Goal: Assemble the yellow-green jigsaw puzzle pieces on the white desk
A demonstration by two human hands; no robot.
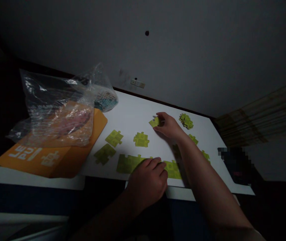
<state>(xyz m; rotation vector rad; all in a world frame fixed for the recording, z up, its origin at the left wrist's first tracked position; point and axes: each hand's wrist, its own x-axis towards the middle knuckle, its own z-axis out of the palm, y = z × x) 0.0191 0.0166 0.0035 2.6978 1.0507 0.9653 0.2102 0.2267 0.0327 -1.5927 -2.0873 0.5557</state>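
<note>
Yellow-green puzzle pieces lie on a white board (132, 110). My right hand (169, 126) reaches to the far side and pinches one loose piece (155, 122). My left hand (148, 182) rests with curled fingers on the joined row of pieces (129, 163) at the board's near edge, holding it down. Loose pieces sit between the hands: one (141, 139) in the middle, another (114, 137) to its left, a third (104, 154) nearer the edge. A small heap of pieces (186, 121) lies just right of my right hand.
An orange puzzle box (55, 157) lies at the left, with a crumpled clear plastic bag (62, 107) on top. A dark, blurred object (235, 164) sits at the board's right edge. A grey wall rises behind. The scene is dim.
</note>
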